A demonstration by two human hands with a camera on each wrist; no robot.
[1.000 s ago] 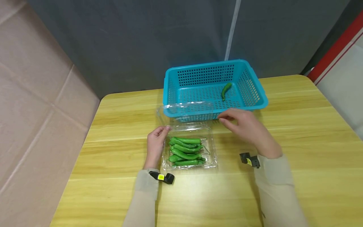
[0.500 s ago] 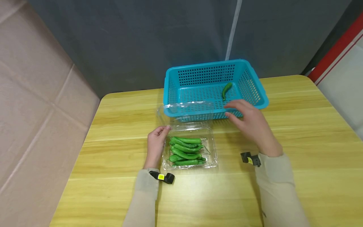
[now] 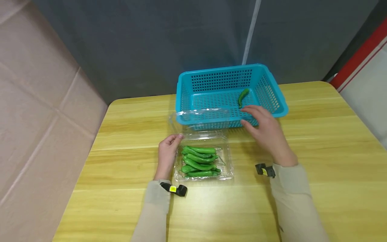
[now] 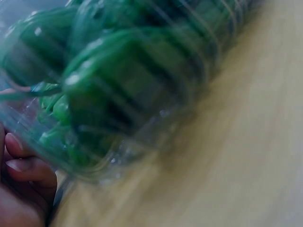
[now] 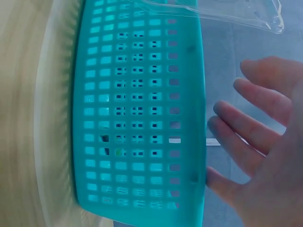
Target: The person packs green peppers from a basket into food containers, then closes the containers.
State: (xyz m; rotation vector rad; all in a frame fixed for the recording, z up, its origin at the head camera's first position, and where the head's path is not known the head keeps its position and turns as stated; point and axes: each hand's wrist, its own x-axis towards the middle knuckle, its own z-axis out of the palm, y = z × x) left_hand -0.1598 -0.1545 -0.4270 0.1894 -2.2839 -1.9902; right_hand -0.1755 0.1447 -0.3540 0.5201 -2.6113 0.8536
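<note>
A clear plastic clamshell box (image 3: 227,168) lies with its lid raised, several green chili peppers (image 3: 199,161) laid side by side inside. My left hand (image 3: 167,151) pinches the box's left edge near the hinge. In the left wrist view, the peppers (image 4: 128,80) show through the clear wall beside curled fingers (image 4: 33,172). My right hand (image 3: 266,129) hovers at the front rim of the blue basket (image 3: 231,121), fingers spread and thumb apart, nothing between them. One green chili pepper (image 3: 243,97) lies on the basket floor, just beyond those fingertips.
The raised lid (image 3: 199,121) overlaps the basket's front left side. Behind the wooden table (image 3: 121,134) hangs a dark grey cloth (image 3: 145,47). A small black camera sits on each wrist.
My right hand has moved up and a little right over the basket's front rim, and its thumb and fingers have spread wider. My left hand stays on the box edge.
</note>
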